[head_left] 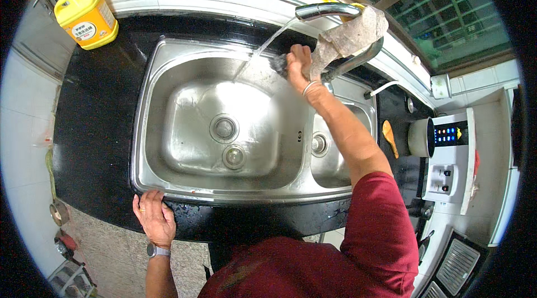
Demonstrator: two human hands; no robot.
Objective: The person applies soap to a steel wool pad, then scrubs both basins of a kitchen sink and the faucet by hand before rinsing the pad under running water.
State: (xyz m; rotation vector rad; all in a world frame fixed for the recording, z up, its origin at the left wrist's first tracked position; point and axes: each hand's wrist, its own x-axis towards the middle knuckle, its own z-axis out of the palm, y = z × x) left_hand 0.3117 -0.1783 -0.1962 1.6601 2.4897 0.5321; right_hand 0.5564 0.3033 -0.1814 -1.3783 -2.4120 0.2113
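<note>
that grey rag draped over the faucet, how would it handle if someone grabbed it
The rag would probably be floppy: it sags in folds over the faucet. It looks thin, so likely light, though possibly damp and heavier, since water runs nearby. The right hand is closest to it.

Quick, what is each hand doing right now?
Left hand: open, fingers resting on the front edge of the black counter, holding nothing.
Right hand: closed on a dark scrubber by the running water.
</note>
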